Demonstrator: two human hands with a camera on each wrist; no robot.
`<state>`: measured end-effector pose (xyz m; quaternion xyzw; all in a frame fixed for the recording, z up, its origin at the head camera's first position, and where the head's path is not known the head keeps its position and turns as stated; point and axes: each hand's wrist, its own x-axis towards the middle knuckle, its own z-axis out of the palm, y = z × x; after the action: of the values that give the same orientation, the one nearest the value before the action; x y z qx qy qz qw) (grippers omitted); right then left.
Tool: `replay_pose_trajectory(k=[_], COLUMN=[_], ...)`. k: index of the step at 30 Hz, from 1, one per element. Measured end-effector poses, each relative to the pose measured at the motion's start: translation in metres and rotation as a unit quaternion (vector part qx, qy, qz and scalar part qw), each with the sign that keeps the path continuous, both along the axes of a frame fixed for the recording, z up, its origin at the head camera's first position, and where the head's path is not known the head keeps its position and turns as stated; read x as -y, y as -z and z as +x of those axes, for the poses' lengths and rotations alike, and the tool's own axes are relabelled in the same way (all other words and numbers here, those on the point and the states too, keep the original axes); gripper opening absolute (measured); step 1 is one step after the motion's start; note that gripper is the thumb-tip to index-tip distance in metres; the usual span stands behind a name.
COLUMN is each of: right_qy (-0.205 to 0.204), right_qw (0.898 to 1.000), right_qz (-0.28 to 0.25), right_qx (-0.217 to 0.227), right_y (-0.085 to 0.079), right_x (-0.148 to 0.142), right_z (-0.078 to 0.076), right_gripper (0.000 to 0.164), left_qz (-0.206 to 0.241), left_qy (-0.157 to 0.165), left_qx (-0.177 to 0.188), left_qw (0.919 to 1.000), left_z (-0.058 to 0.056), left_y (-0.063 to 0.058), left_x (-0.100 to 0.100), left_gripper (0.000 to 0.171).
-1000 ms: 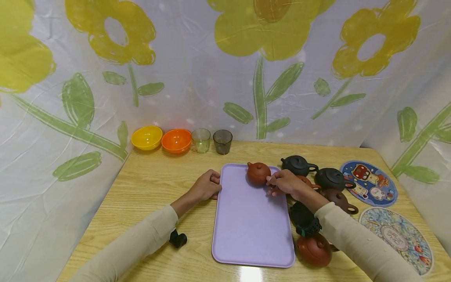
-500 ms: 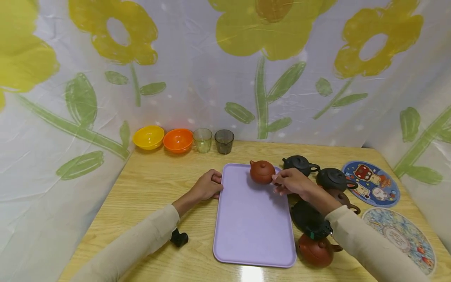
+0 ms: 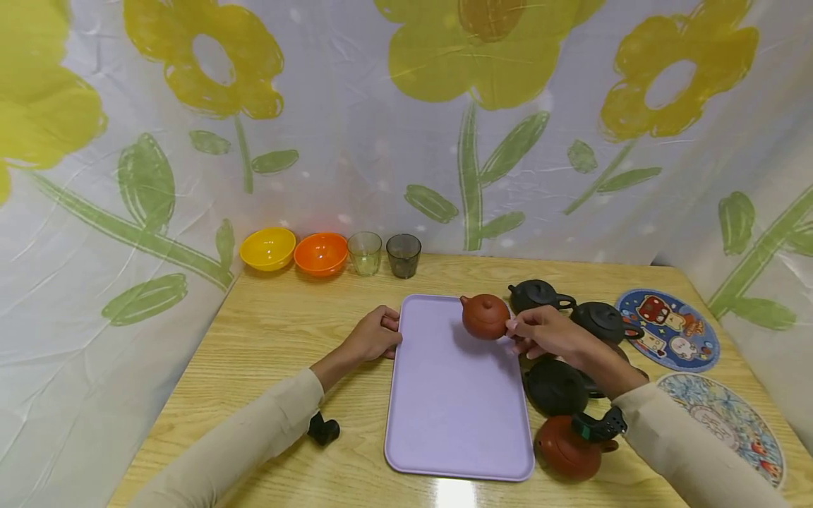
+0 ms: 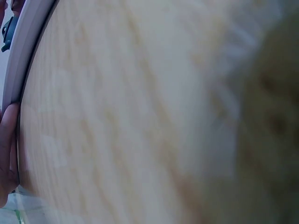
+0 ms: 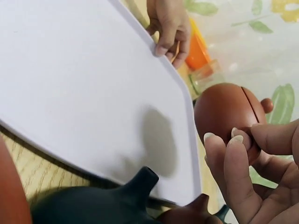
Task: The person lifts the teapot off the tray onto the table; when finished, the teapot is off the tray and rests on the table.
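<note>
A small reddish-brown teapot (image 3: 485, 317) hangs above the far right part of the lilac tray (image 3: 457, 409), its shadow falling on the tray. My right hand (image 3: 551, 333) pinches it by the handle side; the right wrist view shows thumb and fingertips closing on the handle of the teapot (image 5: 222, 109). At the tray's left edge, my left hand (image 3: 371, 334) grips the rim, thumb on top. The left wrist view catches only part of its fingers (image 4: 8, 144) against the tray rim (image 4: 28, 42).
Dark teapots (image 3: 536, 296), (image 3: 602, 322), (image 3: 554, 388) and a larger red teapot (image 3: 567, 451) line the tray's right side; my right forearm hides others. Two round mats (image 3: 670, 330) lie far right. A yellow bowl (image 3: 268, 249), orange bowl (image 3: 321, 255) and two glasses (image 3: 403, 255) stand at the back.
My right hand has carried the small teapot to the right over the tray, toward its right edge. The left hand and the tray have stayed in place.
</note>
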<state>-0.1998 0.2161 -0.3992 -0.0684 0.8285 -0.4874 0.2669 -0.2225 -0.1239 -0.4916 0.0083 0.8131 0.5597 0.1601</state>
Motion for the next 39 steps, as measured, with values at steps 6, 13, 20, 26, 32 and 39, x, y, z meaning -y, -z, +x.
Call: replay_pose_trajectory(k=[6, 13, 20, 26, 32, 39], right_qy=[-0.019, -0.052, -0.089, -0.106, -0.124, -0.174], right_qw=[1.000, 0.998, 0.995, 0.993, 0.992, 0.983], right_qz=[-0.001, -0.011, 0.002, 0.000, -0.006, -0.018], right_qx=[-0.005, -0.016, -0.045, -0.044, -0.037, -0.054], right_y=[-0.007, -0.013, -0.016, -0.015, -0.016, -0.013], right_x=[-0.012, -0.030, -0.049, -0.067, -0.085, -0.107], right_z=[0.009, 0.020, 0.032, 0.042, 0.049, 0.056], right_gripper=[0.038, 0.038, 0.035, 0.032, 0.030, 0.027], left_qz=[0.000, -0.001, 0.000, 0.000, -0.004, -0.003], left_qy=[0.001, 0.001, -0.002, -0.003, -0.002, -0.002], left_qx=[-0.001, -0.001, 0.005, 0.003, 0.000, 0.006], left_qw=[1.0000, 1.0000, 1.0000, 1.0000, 1.0000, 1.0000], left_z=[-0.001, -0.002, -0.002, -0.001, 0.001, 0.001], left_y=[0.001, 0.002, 0.003, 0.002, 0.000, -0.002], left_x=[0.000, 0.000, 0.000, 0.000, 0.000, 0.000], left_gripper=[0.041, 0.041, 0.041, 0.041, 0.042, 0.041])
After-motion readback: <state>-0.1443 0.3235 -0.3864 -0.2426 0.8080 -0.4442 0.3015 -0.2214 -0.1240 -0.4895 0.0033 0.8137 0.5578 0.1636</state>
